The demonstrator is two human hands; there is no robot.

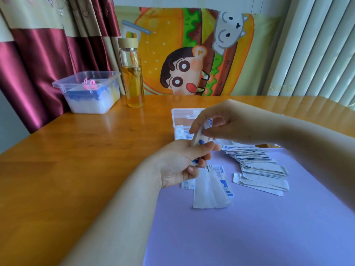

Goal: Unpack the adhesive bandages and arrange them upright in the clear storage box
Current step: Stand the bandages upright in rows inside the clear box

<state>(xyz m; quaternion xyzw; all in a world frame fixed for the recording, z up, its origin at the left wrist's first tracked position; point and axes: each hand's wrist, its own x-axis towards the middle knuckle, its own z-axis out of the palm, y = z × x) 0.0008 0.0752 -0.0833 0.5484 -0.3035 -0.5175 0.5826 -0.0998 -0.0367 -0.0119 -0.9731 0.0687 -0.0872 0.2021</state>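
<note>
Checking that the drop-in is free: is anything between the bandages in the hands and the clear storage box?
Nothing visible does. The bandage bundle, gripped by the left hand and right hand, sits just in front of the clear storage box. The loose bandage pile lies off to the right.

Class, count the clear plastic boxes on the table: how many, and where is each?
2. One clear box stands at the table's back left, beside the glass bottle. The clear storage box sits mid-table, partly hidden behind the right hand. No other shows.
</note>
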